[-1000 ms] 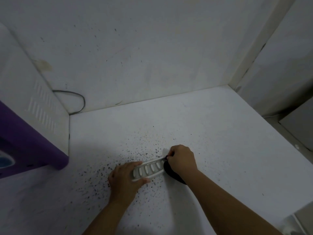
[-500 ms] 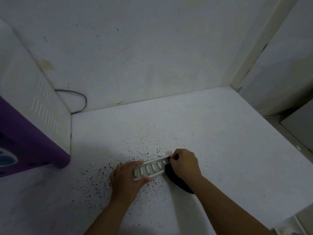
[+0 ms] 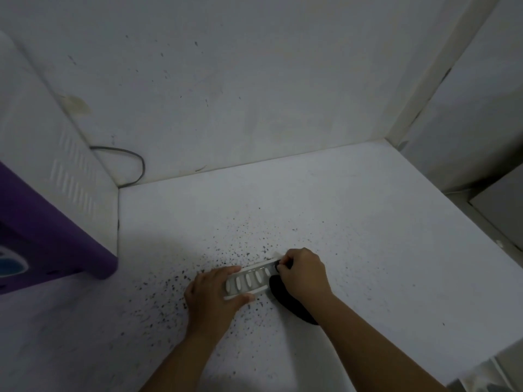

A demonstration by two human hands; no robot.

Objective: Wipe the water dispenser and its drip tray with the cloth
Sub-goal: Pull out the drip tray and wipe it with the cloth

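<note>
The slotted grey and white drip tray [image 3: 249, 280] lies on the white counter [image 3: 353, 222]. My left hand [image 3: 212, 295] grips its left end, thumb along the near edge and fingers along the far edge. My right hand [image 3: 304, 271] holds a dark cloth [image 3: 291, 302] bunched at the tray's right end; most of the cloth trails out under my wrist. The water dispenser [image 3: 42, 199], white with a purple front, stands at the far left, partly cut off by the frame.
Dark specks are scattered over the counter around the tray. A grey cable [image 3: 133, 165] loops behind the dispenser against the white back wall. The counter's right edge [image 3: 464, 210] drops off beside a wall corner.
My right hand with the cloth has shifted slightly along the tray's right end. My left hand keeps the tray in place.
</note>
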